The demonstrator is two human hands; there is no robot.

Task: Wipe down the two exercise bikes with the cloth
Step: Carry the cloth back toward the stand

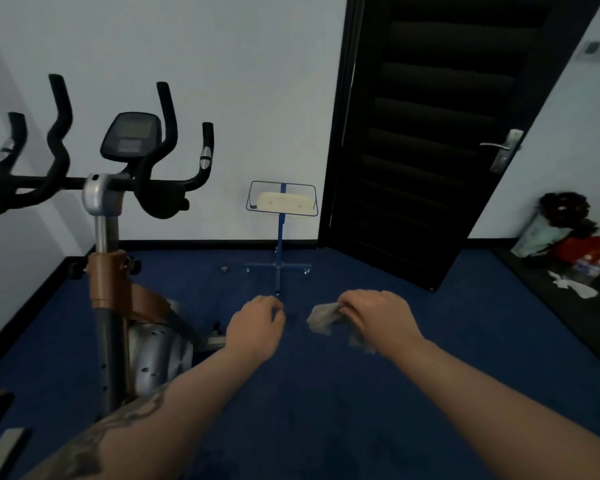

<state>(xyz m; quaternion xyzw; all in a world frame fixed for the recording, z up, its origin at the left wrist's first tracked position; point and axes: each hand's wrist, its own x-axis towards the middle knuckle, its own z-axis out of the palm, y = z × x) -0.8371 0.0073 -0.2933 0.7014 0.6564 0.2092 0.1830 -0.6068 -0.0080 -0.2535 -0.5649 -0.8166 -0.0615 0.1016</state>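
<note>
The right hand (378, 315), low and right of centre in the frame, pinches a crumpled grey cloth (326, 318) between curled fingers and thumb, so that the cloth bunches out to the left of the knuckles and a flap hangs under the wrist. The left hand (257, 323), just beside it at centre, has its fingers loosely curled and holds nothing. Both hands hover over the blue carpet (326, 393), well apart from the exercise bike (108, 209) that fills the left of the frame.

The step in hand looks like readying the cloth before any wiping. To do it well, the person would probably spread the cloth flat across the palm instead of leaving it wadded, then carry it up and left to the handlebars (59, 133) and console (130, 136), working from the top down the silver post to the frame so dirt is not dragged back over wiped parts. The curved grips would likely need the cloth wrapped around them.

The cloth looks thin, limp and mottled grey; whether it is damp cannot be told. Only 1 bike is fully seen, though an orange and black part at the lower left edge may belong to the 2nd.
</note>
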